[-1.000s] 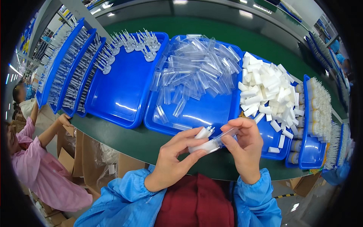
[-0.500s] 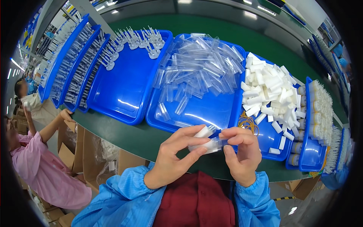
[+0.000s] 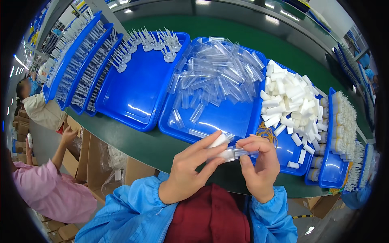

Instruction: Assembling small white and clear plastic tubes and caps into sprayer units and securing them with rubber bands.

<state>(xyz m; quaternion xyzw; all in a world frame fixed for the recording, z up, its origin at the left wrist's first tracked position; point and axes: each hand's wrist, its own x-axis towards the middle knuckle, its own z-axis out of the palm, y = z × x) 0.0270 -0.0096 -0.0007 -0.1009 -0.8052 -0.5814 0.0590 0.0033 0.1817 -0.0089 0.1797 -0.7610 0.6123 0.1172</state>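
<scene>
My left hand (image 3: 178,176) is closed around two short white foam-like pieces (image 3: 221,141), which lie one above the other between its fingers. Clear plastic tubing sticks out of the grip to the right, and the lower clear tube (image 3: 238,152) meets the lower white piece. How deep the white piece sits in it is hard to make out. My right hand (image 3: 261,168) is closed, with thumb and fingertips at the free end of that tube. Both hands are over the near edge of the tray of clear tubes (image 3: 219,77).
White pieces (image 3: 289,95) are heaped in a blue tray (image 3: 279,160) at right, beside tan rubber bands (image 3: 266,133). Another blue tray (image 3: 129,93) holds stemmed clear parts (image 3: 168,52). Stacked trays flank both ends. A person in pink (image 3: 52,190) stands at left near cardboard boxes.
The clear tube now reaches farther right from the lower white piece, toward my right fingertips. My left fingers have shifted slightly. The person in pink has drawn a hand back from the stacked trays.
</scene>
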